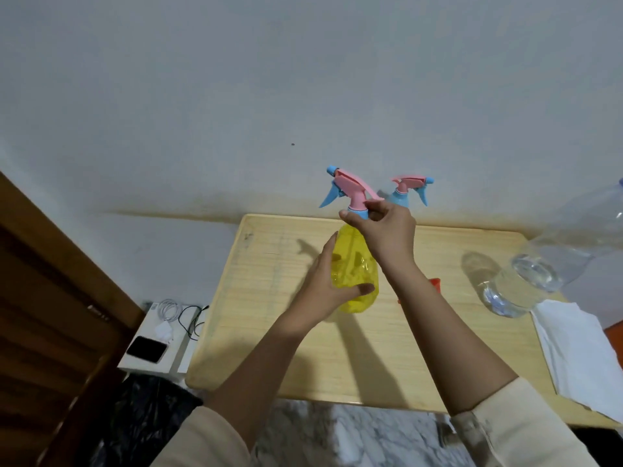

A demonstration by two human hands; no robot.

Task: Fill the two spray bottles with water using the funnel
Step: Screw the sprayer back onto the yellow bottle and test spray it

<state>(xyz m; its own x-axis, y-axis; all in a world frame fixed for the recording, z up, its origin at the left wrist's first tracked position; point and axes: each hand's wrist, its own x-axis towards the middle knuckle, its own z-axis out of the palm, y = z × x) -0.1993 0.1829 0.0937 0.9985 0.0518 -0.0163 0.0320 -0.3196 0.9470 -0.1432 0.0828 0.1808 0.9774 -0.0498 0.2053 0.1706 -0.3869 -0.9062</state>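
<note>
A: Sleeves (505, 426) nearest; what was happening?
B: Left hand (323, 291) curled round the yellow spray bottle (354, 261) at the counter (269, 332) centre; right hand (387, 234) pinched its blue collar (359, 214), the second spray bottle (406, 193) just behind

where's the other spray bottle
In the head view, the other spray bottle stands at the table's far edge, just behind the right hand.

One view only: the wide-angle camera on your head looks forward and down, close above the table (263, 271); your left hand (322, 291) and right hand (387, 237) enter from 6 o'clock, wall (303, 79) at 12.
</note>
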